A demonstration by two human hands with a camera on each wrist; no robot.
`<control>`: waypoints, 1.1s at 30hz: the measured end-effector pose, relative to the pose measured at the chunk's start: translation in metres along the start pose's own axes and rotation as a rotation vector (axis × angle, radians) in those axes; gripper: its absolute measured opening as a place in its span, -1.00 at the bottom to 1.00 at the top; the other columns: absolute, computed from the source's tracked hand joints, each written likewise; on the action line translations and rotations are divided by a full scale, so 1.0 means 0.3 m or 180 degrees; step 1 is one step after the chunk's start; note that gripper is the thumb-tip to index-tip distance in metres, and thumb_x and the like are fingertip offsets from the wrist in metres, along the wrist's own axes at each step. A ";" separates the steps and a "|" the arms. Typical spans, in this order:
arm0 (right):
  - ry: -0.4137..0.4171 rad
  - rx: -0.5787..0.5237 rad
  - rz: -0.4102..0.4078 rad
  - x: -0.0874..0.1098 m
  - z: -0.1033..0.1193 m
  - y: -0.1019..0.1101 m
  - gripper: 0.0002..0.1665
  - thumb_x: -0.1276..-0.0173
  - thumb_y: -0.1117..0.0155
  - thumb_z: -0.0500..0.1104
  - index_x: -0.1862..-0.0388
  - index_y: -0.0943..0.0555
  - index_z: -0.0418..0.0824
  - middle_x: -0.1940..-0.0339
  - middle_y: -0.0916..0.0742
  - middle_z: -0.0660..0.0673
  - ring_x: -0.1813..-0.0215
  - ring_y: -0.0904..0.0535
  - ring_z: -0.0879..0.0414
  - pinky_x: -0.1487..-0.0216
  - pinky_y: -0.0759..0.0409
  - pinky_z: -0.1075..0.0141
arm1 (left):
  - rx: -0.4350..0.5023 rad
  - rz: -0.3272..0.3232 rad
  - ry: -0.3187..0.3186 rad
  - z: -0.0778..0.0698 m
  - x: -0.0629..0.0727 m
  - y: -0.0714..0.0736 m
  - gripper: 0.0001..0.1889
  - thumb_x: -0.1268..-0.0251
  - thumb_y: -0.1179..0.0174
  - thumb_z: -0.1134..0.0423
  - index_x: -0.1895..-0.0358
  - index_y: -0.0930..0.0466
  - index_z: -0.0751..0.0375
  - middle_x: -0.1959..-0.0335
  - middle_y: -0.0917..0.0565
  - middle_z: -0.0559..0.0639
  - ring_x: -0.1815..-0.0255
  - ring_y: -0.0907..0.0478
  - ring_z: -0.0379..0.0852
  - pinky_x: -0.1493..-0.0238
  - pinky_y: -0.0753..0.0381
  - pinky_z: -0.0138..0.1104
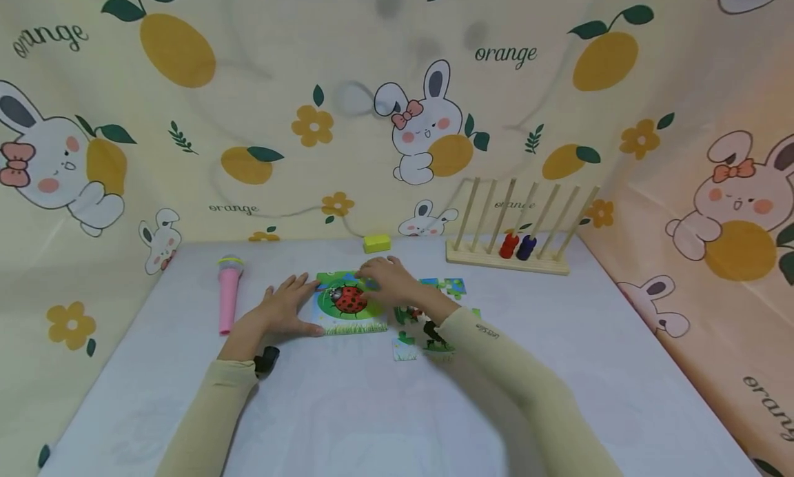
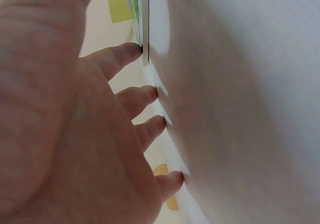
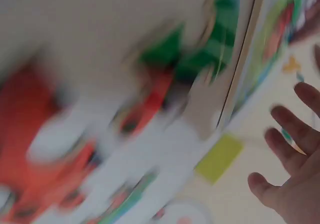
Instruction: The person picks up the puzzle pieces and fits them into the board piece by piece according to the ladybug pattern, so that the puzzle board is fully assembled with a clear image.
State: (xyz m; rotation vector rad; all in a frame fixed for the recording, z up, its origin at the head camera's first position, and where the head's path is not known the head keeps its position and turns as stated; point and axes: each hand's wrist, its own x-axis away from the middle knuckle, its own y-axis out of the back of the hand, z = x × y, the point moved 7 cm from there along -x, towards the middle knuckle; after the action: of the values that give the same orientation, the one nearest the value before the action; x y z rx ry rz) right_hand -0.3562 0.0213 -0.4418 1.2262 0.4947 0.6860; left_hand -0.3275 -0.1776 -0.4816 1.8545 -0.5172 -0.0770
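A flat ladybug picture puzzle (image 1: 349, 302) lies on the white table with grass along its near edge. My left hand (image 1: 282, 310) is spread at its left side, thumb by the lower corner. In the left wrist view, a fingertip of that hand (image 2: 95, 134) touches the puzzle's edge (image 2: 145, 28); the other fingertips meet the tabletop. My right hand (image 1: 392, 282) is over the puzzle's upper right part and hides it. Its fingers (image 3: 290, 116) look spread in the right wrist view, holding nothing. Loose puzzle pieces (image 1: 439, 342) lie right of the puzzle, partly under the right forearm.
A pink toy microphone (image 1: 228, 298) lies at the left. Behind the puzzle is a yellow block (image 1: 377, 243). At the back right stands a wooden peg rack (image 1: 505, 258) with a red figure (image 1: 509, 246) and a dark blue figure (image 1: 526, 247). A printed cloth hangs behind the table.
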 end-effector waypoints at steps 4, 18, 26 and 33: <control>-0.0204 -0.0311 -0.0104 0.061 -0.123 0.047 -0.62 -0.35 -0.35 -0.27 -0.15 -0.64 -0.23 -0.09 -0.66 -0.15 -0.19 -0.55 -0.08 -0.29 -0.35 -0.14 | 0.0021 -0.0012 -0.0012 -0.002 0.002 0.005 0.19 0.08 -0.39 -0.42 -0.59 -0.09 0.10 -0.60 0.02 0.31 -0.58 0.19 0.39 -0.35 0.22 0.44; -0.0564 -0.0995 0.0012 0.241 -0.348 0.027 -0.53 -0.22 -0.44 -0.36 -0.14 -0.61 -0.33 -0.02 -0.61 -0.20 -0.10 -0.52 -0.09 -0.15 -0.53 0.04 | 0.0032 -0.0083 -0.0036 0.009 0.022 -0.002 0.21 0.10 -0.40 -0.43 -0.58 -0.10 0.14 -0.58 -0.01 0.34 -0.56 0.15 0.42 -0.33 0.19 0.46; -0.0419 -0.0789 -0.0174 0.255 -0.349 0.032 -0.59 -0.21 -0.38 -0.45 -0.07 -0.64 -0.34 0.09 -0.61 -0.21 0.02 -0.53 -0.06 -0.07 -0.54 0.07 | 0.0018 -0.0082 -0.0091 -0.002 0.015 -0.002 0.14 0.08 -0.37 -0.44 -0.57 -0.16 0.03 -0.58 0.00 0.38 -0.56 0.15 0.44 -0.33 0.18 0.47; -0.0497 -0.0647 -0.0186 0.250 -0.353 0.043 -0.54 -0.18 -0.36 -0.50 -0.09 -0.63 -0.32 0.11 -0.59 -0.21 0.04 -0.51 -0.05 -0.05 -0.54 0.08 | 0.0001 -0.0087 -0.0088 -0.010 0.009 0.003 0.13 0.07 -0.36 -0.45 -0.56 -0.17 0.05 -0.57 0.01 0.40 -0.56 0.16 0.43 -0.34 0.18 0.45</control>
State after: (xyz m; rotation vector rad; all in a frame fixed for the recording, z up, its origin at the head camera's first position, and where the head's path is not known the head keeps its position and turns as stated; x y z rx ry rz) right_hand -0.3781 0.1489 -0.4572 1.0601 0.3216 0.5709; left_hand -0.3245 -0.1760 -0.4792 1.8632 -0.5109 -0.1210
